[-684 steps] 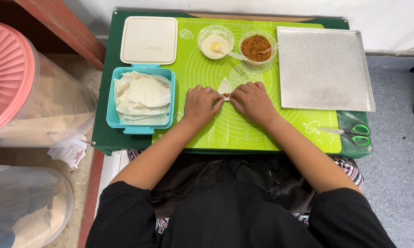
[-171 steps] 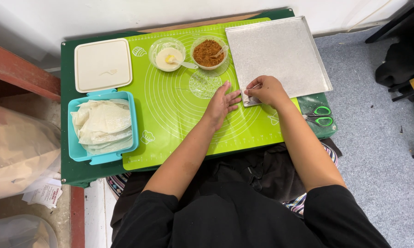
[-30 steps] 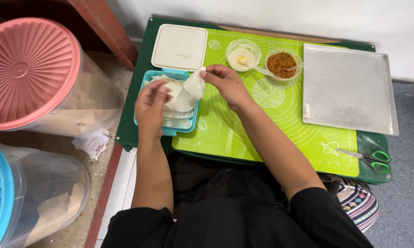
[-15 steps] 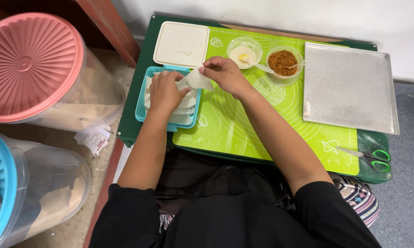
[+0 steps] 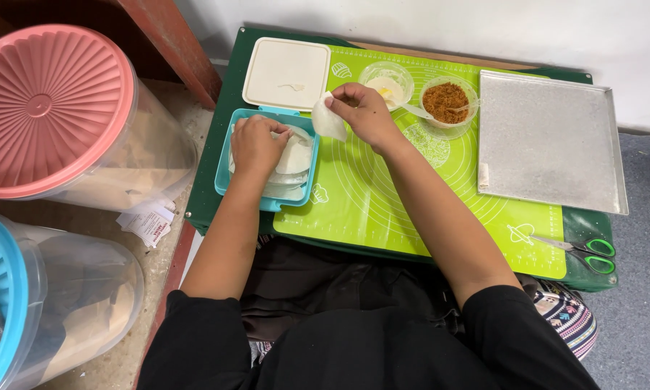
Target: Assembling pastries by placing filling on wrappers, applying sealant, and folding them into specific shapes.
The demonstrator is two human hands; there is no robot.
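My right hand (image 5: 364,112) pinches one thin white wrapper sheet (image 5: 328,120) and holds it lifted over the left edge of the green silicone mat (image 5: 382,202). Resting palm-down, my left hand (image 5: 256,144) presses on the stack of white wrappers (image 5: 294,160) inside the blue rectangular tub (image 5: 265,202). Behind the right hand stand a clear bowl of pale paste (image 5: 386,77) with a spoon and a clear bowl of brown crumbly filling (image 5: 447,102).
A metal baking tray (image 5: 548,144) lies at the right with one small folded piece at its left edge. Green-handled scissors (image 5: 585,251) sit at the front right. A cream lid (image 5: 286,72) lies behind the tub. Big lidded plastic containers (image 5: 50,115) stand on the floor at left.
My right hand has peeled a wrapper off the stack and carried it right, toward the mat. The left hand stays down on the stack in the tub.
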